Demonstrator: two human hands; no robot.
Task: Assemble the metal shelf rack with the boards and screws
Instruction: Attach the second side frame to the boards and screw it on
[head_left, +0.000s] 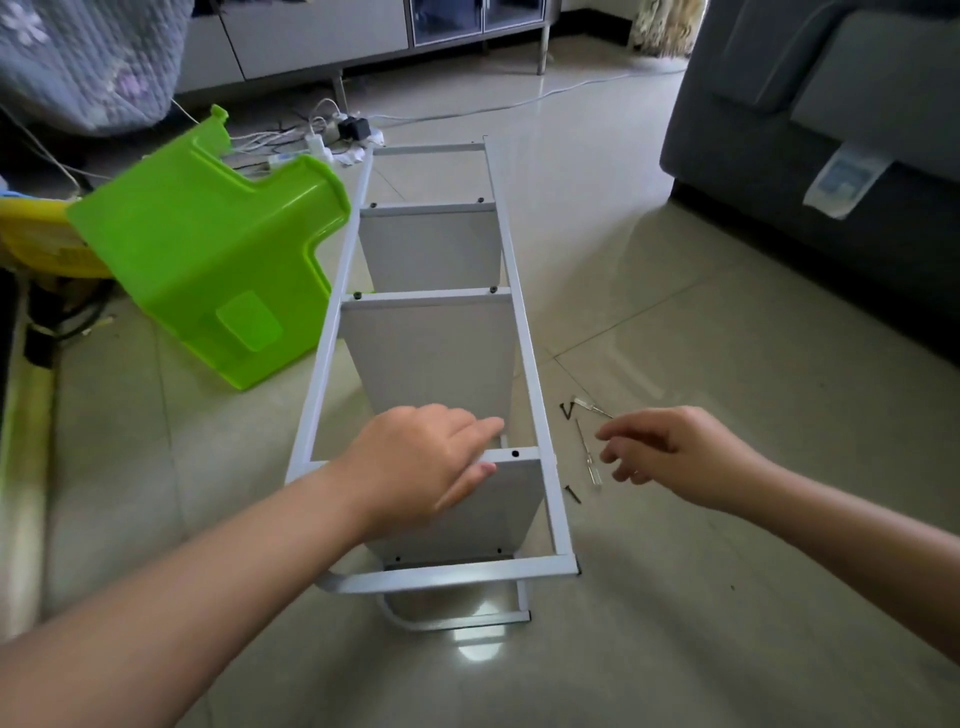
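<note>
Tiled floor (675, 338), left hand (415, 462) fingers (467, 480) gripping nearest board (511, 483), right hand (670, 452) apart

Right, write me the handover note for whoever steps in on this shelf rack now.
Left hand: gripping the top edge of the nearest board, thumb on its face.
Right hand: holds nothing, fingers loosely curled, above the floor near the screwdriver.
The rack lies on its side on the floor. Three boards stand in the frame; the two farther ones show dark screws on top.
Nearest board: one screw hole visible; I cannot tell whether it is filled.
Left: finish this board. Loose screws lie by the screwdriver.
</note>
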